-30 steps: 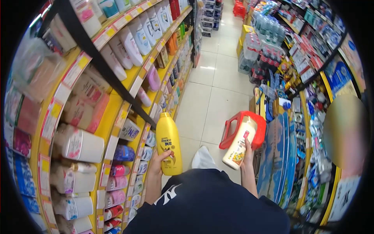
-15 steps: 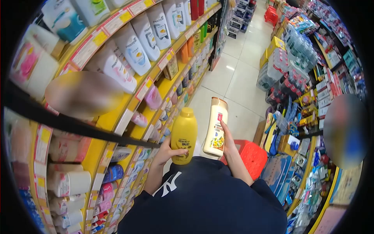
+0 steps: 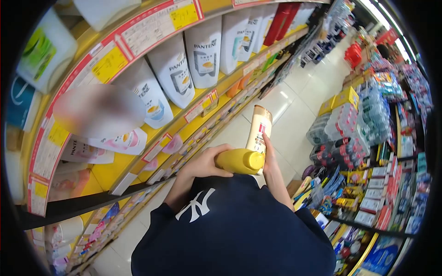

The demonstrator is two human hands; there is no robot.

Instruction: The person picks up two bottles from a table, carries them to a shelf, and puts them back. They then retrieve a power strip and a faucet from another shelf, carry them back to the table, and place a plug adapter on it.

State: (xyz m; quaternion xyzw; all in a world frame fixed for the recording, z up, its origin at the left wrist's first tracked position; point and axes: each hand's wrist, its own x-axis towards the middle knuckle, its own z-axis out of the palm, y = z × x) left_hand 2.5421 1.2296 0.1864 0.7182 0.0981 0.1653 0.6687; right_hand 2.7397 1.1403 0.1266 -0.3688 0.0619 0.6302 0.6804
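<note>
Yellow plastic makes up the bottle (image 3: 232, 161) clamped in the left hand (image 3: 200, 161), thumb along its near side, fingers over the far side. It lies tipped over, its base end in the palm and its cap (image 3: 256, 161) pointing up and away from the grip, toward the right hand (image 3: 270, 158). That hand is closed on a cream bottle (image 3: 256, 135), thumb against the label, brown cap (image 3: 262, 109) above the grip; the yellow bottle hides its lower part. Whether the two bottles touch, I cannot tell.

Both look smooth and stiff enough to bear a squeeze, probably fairly weighty if full, slippery with damp fingers, and unlikely to break. The waist or lower body seems the surest hold; gripping by the cap alone would be risky.

Left of the grip, white bottles (image 3: 205, 53) stand on a yellow shelf (image 3: 99, 178). Right of it, well apart, are drink packs (image 3: 343, 124).
</note>
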